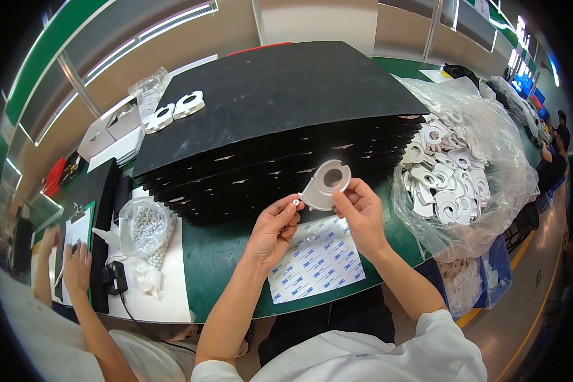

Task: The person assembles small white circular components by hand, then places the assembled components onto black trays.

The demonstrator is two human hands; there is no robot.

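Note:
My right hand pinches a flat white plastic part with a round hole at its wide end and a narrow tip. It is held up tilted, in front of the black stack. The fingers of my left hand close at that tip on a small whitish piece with a dark centre. Whether this piece is joined to the part I cannot tell. Below both hands lies a white backing sheet with blue print, small clear dots near its upper edge.
A tall stack of black sheets fills the middle, two white parts on top. At right, a clear bag holds many similar parts. Left are a bag of small white pieces, a clipboard and a co-worker's hand.

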